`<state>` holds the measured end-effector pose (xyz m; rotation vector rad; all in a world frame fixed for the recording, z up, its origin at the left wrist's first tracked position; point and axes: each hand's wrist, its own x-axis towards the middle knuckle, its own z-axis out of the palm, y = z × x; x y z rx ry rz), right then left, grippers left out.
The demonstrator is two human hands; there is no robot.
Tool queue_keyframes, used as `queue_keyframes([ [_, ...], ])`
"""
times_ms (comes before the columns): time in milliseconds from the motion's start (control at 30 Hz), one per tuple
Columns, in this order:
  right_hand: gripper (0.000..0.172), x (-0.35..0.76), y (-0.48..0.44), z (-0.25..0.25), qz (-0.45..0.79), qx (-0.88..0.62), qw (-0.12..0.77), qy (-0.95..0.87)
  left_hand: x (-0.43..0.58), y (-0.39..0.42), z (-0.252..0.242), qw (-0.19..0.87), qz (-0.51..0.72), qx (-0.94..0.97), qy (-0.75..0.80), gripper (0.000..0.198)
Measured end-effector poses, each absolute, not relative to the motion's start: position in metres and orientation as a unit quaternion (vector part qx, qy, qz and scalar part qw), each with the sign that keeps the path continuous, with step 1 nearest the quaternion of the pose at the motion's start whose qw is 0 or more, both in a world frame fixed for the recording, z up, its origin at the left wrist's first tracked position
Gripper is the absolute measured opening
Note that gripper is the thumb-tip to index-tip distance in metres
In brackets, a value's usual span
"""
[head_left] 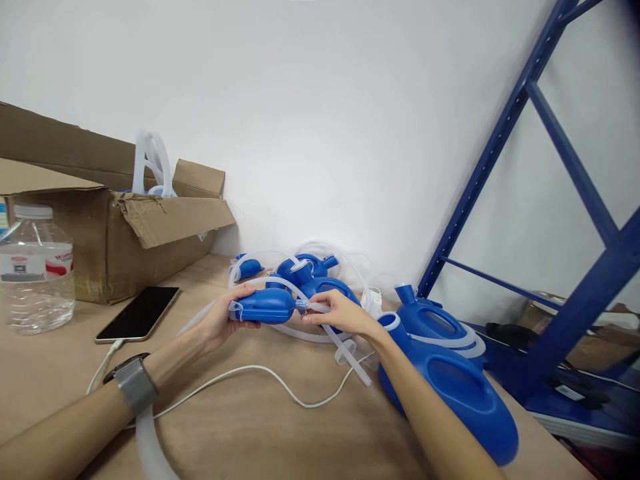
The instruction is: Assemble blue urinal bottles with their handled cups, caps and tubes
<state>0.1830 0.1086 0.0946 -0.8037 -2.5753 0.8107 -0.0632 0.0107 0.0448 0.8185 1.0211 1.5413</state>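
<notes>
Left hand [221, 319]: wrapped round the rear of a rounded blue plastic bulb [267, 306], thumb above, fingers below, apparently to keep it level and steady
Right hand [345, 312]: pinching a translucent white flexible tube [321, 308] right beside the clear plastic nozzle [301, 304], seemingly for fine control at the joint (fully seated or not, impossible to tell)
Bulb position: up off the light-brown wooden tabletop [280, 437], mid-view, between both hands, likely raised for a good look at the nozzle end
Jug count: at least four, all glossy blue plastic with loop handles; two at right, one in front [465, 400], one behind [425, 320]; two more overlapping near the wall [327, 287] [300, 265], probably bunched to leave working room
Smaller blue pieces: two beyond the bulb, one near the wall [249, 269], one partly hidden [276, 281]
Box count: one, open brown cardboard [150, 267], flaps spread, perhaps for easy reach, pale tubes looping out
Left-side extras: one clear plastic bottle [37, 293], one black-screened phone [139, 312], white cable [117, 345] plugged in, presumably charging
</notes>
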Motion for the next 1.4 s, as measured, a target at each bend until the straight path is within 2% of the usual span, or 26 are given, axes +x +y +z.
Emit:
queue_keyframes([
  [167, 0.025, 0.176, 0.109, 0.087, 0.264, -0.295, 0.185, -0.899, -0.064, 0.011, 0.042, 0.527, 0.646, 0.346, 0.432, 0.038],
  [367, 0.016, 0.171, 0.099, 0.087, 0.145, -0.339, 0.215, -0.904, -0.067, 0.013, 0.039, 0.532, 0.638, 0.349, 0.434, 0.040],
  [533, 0.021, 0.168, 0.087, 0.094, 0.047, -0.350, 0.197, -0.915, -0.074, 0.013, 0.041, 0.512, 0.632, 0.398, 0.425, 0.028],
  [700, 0.018, 0.163, 0.079, 0.094, -0.012, -0.356, 0.168, -0.919, -0.078, 0.016, 0.037, 0.493, 0.634, 0.430, 0.413, 0.042],
  [867, 0.017, 0.161, 0.081, 0.085, -0.106, -0.344, 0.150, -0.921, -0.078, 0.017, 0.033, 0.487, 0.634, 0.439, 0.410, 0.043],
  [1000, 0.023, 0.161, 0.082, 0.082, -0.174, -0.329, 0.144, -0.917, -0.077, 0.016, 0.034, 0.478, 0.641, 0.437, 0.412, 0.041],
  [1200, 0.017, 0.160, 0.081, 0.079, -0.210, -0.313, 0.091, -0.922, -0.076, 0.013, 0.037, 0.487, 0.618, 0.435, 0.438, 0.036],
  [1400, 0.021, 0.158, 0.074, 0.083, -0.232, -0.291, 0.072, -0.925, -0.077, 0.013, 0.038, 0.506, 0.611, 0.404, 0.455, 0.044],
])
